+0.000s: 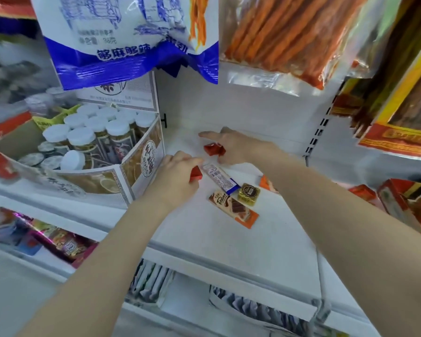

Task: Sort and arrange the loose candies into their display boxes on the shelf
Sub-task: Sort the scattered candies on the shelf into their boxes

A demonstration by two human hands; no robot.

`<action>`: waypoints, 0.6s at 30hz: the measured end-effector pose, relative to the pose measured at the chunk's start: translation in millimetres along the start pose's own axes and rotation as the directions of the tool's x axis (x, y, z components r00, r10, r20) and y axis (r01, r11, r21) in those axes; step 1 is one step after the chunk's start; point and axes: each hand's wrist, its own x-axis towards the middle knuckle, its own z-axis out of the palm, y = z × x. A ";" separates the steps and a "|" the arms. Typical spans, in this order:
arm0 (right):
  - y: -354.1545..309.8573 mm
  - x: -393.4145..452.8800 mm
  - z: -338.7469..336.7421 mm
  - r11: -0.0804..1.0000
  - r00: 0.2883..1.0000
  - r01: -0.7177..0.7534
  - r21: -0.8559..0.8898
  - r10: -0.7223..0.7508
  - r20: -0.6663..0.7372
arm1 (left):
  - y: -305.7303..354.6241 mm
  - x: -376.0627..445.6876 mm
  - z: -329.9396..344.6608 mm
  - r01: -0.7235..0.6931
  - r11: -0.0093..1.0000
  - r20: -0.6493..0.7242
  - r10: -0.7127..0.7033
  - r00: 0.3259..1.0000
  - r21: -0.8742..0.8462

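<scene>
On the white shelf [229,239] lie loose candies. My left hand [178,176] is curled round a small red candy [196,174], and its fingertips touch the end of a white and blue candy bar [220,178]. My right hand [231,144] reaches further back, index finger stretched out, and grips red wrapped candies [214,149] against the shelf. In front of the bar lie a gold-wrapped square candy [249,193] and a brown and orange chocolate bar [233,208]. An orange candy [265,182] peeks out from under my right forearm.
A curved display box [112,176] of white-capped jars stands at the left. A red box [399,203] stands at the right edge of the shelf. Snack bags [131,40] hang overhead. Lower shelves hold more packets [66,244].
</scene>
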 end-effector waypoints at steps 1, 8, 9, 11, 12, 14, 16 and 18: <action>-3.9 1.7 -0.8 0.999 1.000 -0.004 -0.033 0.004 0.018 | 0.2 -0.4 0.1 -0.006 1.000 0.017 0.007 1.000 -0.016; 1.8 -24.4 -2.2 0.996 0.995 -0.040 0.085 0.048 -0.093 | 8.1 -8.4 -9.4 0.000 0.997 0.031 0.003 1.000 -0.076; 3.4 -37.4 -5.1 0.993 0.985 -0.041 0.113 0.060 -0.164 | 11.0 -10.1 -11.1 -0.003 0.997 0.019 0.005 1.000 -0.082; 4.3 -71.2 -8.0 0.984 0.937 -0.029 0.175 0.087 -0.338 | 19.7 -15.3 -14.8 -0.013 0.994 0.003 0.014 1.000 -0.110; 4.3 -92.2 -6.0 0.978 0.910 -0.027 0.207 0.109 -0.400 | 26.0 -19.4 -15.9 -0.030 0.991 0.001 0.030 1.000 -0.129; 5.3 -141.5 1.5 0.976 0.877 -0.049 0.214 0.144 -0.459 | 42.4 -27.6 -14.7 -0.090 0.981 0.006 0.092 0.996 -0.174; 13.1 -188.9 8.0 0.973 0.836 -0.093 0.211 0.192 -0.514 | 62.8 -35.4 -12.3 -0.157 0.964 -0.009 0.159 0.987 -0.212; 29.8 -222.5 6.9 0.942 0.756 -0.182 0.280 0.316 -0.573 | 86.8 -40.9 -10.6 -0.227 0.943 -0.032 0.226 0.974 -0.242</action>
